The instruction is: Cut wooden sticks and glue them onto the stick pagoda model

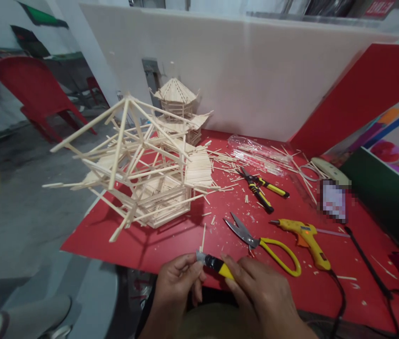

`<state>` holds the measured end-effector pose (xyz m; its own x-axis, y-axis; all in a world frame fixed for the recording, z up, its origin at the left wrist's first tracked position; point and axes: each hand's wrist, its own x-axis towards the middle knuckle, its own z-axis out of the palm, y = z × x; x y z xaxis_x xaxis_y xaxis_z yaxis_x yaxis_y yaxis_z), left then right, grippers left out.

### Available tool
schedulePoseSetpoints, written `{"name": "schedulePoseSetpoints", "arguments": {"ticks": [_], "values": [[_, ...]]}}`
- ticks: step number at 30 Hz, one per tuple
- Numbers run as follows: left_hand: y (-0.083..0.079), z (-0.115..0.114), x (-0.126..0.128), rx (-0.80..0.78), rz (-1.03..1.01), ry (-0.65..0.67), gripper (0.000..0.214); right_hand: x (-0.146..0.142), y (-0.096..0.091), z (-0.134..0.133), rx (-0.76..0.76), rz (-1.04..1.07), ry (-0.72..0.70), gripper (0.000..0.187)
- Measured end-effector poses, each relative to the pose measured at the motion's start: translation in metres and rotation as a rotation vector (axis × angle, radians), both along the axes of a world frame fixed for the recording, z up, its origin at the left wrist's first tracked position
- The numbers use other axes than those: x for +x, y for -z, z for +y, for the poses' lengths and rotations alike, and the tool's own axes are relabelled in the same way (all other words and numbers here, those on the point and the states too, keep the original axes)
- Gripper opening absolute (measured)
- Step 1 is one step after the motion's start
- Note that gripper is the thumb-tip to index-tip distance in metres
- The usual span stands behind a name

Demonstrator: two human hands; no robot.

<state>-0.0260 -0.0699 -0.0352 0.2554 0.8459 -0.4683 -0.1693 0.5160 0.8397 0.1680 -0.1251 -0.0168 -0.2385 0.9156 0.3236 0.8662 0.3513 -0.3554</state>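
My right hand [256, 287] is closed round a small yellow and black cutter [217, 264] at the near edge of the red table [122, 240]. My left hand [178, 278] pinches a thin wooden stick [203, 237] that stands upright at the cutter's metal tip. A large framework of wooden sticks [139, 165] rises on the table to the left. Behind it stands a smaller stick pagoda [178, 106].
Yellow-handled scissors [270, 247] and a yellow glue gun [307, 240] with its black cord lie right of my hands. Farther back are yellow and black pliers [263, 188], a clear bag of sticks [259, 155] and scattered offcuts. A white board [256, 70] backs the table; a red chair [33, 89] stands left.
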Motion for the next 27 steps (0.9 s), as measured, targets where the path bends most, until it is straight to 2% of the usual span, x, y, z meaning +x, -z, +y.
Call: {"name": "schedulePoseSetpoints", "arguments": {"ticks": [3,8,10,12,16,18,21,23,27], "values": [[-0.001,-0.002,-0.001,-0.009,-0.004,0.021,0.035,-0.002,0.004,-0.001,0.06,-0.082,0.018,0.033],[-0.003,0.001,0.001,-0.043,-0.015,0.005,0.031,-0.001,0.005,-0.002,0.029,-0.131,0.047,0.036],[-0.004,0.004,0.002,-0.065,-0.013,-0.001,0.029,0.0,0.002,-0.002,-0.088,-0.031,0.042,0.037],[-0.003,0.007,0.0,-0.072,0.005,-0.008,0.031,0.002,-0.003,-0.004,-0.258,0.157,0.044,0.038],[0.001,0.01,-0.007,-0.003,0.135,-0.007,0.034,0.006,-0.013,-0.008,-0.562,0.492,0.086,0.043],[0.002,0.01,-0.01,0.148,0.304,0.053,0.028,0.005,-0.013,-0.008,-0.558,0.529,0.124,0.044],[0.005,0.009,-0.014,0.574,0.622,0.122,0.026,-0.002,-0.008,-0.004,-0.458,0.473,0.164,0.038],[0.011,0.008,-0.016,0.813,0.804,0.109,0.025,-0.009,-0.003,0.0,-0.493,0.456,0.132,0.036],[0.026,0.007,-0.02,1.02,1.044,0.135,0.026,-0.019,0.009,0.002,-0.46,0.389,0.141,0.033]]}}
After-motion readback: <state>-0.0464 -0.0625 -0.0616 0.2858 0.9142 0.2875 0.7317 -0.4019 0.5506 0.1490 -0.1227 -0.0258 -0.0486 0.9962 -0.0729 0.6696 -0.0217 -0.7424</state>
